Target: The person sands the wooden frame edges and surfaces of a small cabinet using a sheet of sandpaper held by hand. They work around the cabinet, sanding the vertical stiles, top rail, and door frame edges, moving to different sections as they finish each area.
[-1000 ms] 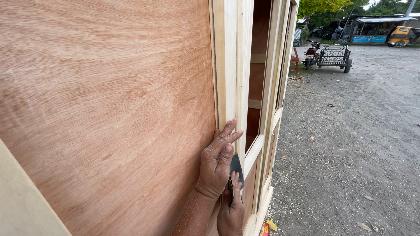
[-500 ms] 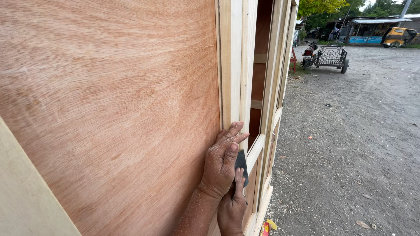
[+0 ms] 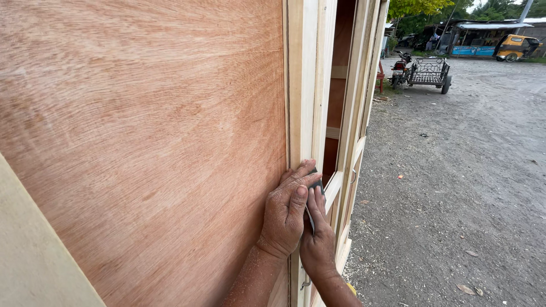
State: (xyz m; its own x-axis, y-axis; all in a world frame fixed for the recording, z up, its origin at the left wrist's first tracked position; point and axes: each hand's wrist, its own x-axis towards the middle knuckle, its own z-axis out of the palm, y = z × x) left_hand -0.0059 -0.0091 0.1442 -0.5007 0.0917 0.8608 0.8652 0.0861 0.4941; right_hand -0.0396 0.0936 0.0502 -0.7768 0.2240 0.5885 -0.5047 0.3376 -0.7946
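A tall wooden cabinet stands in front of me, its reddish plywood side panel point(image 3: 142, 142) filling the left of the head view. Pale wood trim point(image 3: 304, 85) runs down its front corner. My left hand point(image 3: 287, 213) presses flat on that corner, fingers over the trim. My right hand point(image 3: 317, 239) sits just beneath and beside it. A small dark piece of sandpaper point(image 3: 314, 190) is pinched between both hands against the trim; only its top edge shows.
Pale framed doors point(image 3: 355, 113) hang open on the cabinet front, showing shelves inside. Gravel ground point(image 3: 455, 187) spreads to the right. A motorcycle with a metal sidecar point(image 3: 424, 71) stands far off, with a yellow vehicle point(image 3: 515, 45) and sheds behind.
Both hands with the sandpaper have slid slightly up along the trim. The view has shifted a little to the left.
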